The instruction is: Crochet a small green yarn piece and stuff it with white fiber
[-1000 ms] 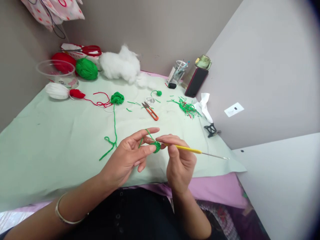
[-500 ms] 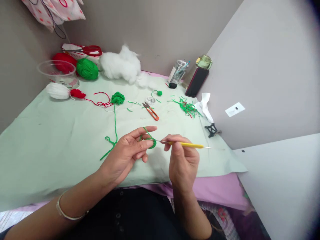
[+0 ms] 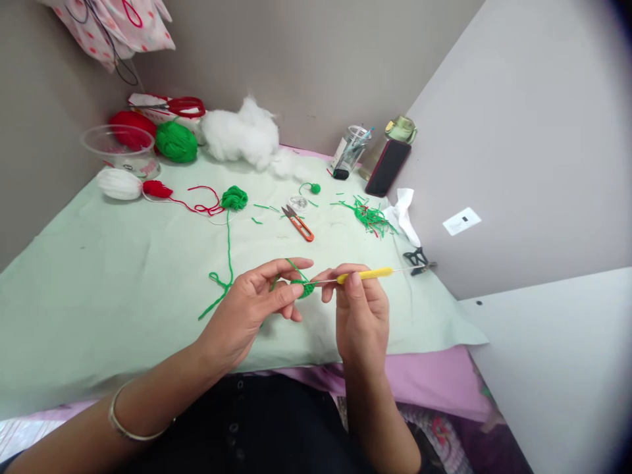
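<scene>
My left hand [image 3: 257, 299] pinches a small green crochet piece [image 3: 307, 288] between thumb and fingers. A strand of green yarn [image 3: 295, 266] runs over its raised index finger. In my right hand [image 3: 363, 306] is a crochet hook [image 3: 371, 274] with a yellow handle, gripped like a pencil. The hook's metal tip meets the crochet piece at my left thumb; the exact stitch is too small to make out. From a small green yarn bundle [image 3: 234, 197] a strand trails down the cloth toward my left hand, ending in a loop and loose tail beside the wrist.
Orange thread snips [image 3: 298, 224] lie ahead of my hands, with green yarn scraps [image 3: 369, 217] to their right. White stuffing [image 3: 241, 135], a green yarn ball [image 3: 176, 141] and a plastic tub [image 3: 118, 155] stand at the back left. A phone [image 3: 389, 168] leans against a bottle [image 3: 402, 130].
The hook has tilted, its rear end rising and pointing further right. The crochet piece has turned to show more of its face. The whole view has shifted slightly.
</scene>
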`<state>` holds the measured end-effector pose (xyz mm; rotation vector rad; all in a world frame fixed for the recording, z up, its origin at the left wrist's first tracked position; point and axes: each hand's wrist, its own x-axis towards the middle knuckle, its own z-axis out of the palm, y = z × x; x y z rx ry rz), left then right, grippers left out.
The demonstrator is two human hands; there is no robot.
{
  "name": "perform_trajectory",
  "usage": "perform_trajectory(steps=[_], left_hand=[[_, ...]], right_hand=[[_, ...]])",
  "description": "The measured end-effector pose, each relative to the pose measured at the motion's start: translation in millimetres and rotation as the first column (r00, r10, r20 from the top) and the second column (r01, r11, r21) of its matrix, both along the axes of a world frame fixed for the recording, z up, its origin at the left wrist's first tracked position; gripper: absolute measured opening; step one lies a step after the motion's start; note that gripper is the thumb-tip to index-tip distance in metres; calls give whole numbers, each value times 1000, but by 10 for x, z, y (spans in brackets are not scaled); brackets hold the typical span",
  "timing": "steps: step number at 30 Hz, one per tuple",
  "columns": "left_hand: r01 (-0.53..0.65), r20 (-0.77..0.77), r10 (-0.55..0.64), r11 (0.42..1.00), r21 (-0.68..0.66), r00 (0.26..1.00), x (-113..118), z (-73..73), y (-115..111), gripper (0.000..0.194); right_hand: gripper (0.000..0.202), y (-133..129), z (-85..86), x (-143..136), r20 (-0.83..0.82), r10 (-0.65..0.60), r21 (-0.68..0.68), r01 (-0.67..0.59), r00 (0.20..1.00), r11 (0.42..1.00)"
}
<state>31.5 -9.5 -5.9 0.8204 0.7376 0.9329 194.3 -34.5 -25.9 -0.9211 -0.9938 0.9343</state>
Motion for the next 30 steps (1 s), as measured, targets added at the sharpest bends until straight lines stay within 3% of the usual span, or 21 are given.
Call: perform_trajectory(steps=[5,8,12,14,16,18,19,21,23,26,28,30], left_hand=[[-16,-132,32,993,119,991,-46,-44,-2,27],[-36,-223,83,977,209,971,-66,-27,-6,26],[-66,-287,158,950,304,945,-49,26,-27,20],[-101,-280,199,939,329,939,-17,39,-46,19],[-135,-231,204,949,283,951,20,41,-62,24],[-124,-126,142,982,140,982,44,36,-63,38],[-87,-61,89,995,45,994,47,33,-55,44],[-2,54,8,993,-116,998,33,31,-22,47],[36,110,-15,981,-188,994,2,37,16,41],[21,112,-4,988,-150,994,-35,57,43,35],[33,78,-25,994,-106,997,-35,61,30,35],[43,29,-41,997,-70,999,-19,49,7,36]], right_hand=[[19,-72,35,-18,228,-102,109,79,968,991],[22,-114,70,-16,422,-188,213,105,887,971],[23,-131,69,5,548,-287,337,107,786,936],[24,-126,23,2,636,-368,429,86,678,899],[23,-113,-51,-16,700,-495,553,48,515,832],[22,-96,-134,-40,690,-617,659,23,379,751],[24,-89,-167,-50,671,-654,691,27,349,723],[26,-83,-193,-62,640,-655,691,71,402,719],[26,-87,-158,-60,587,-560,600,150,585,785],[23,-89,-46,-51,385,-352,355,216,853,910],[21,-76,8,-53,295,-241,257,166,925,952],[19,-61,23,-64,276,-172,206,116,946,972]])
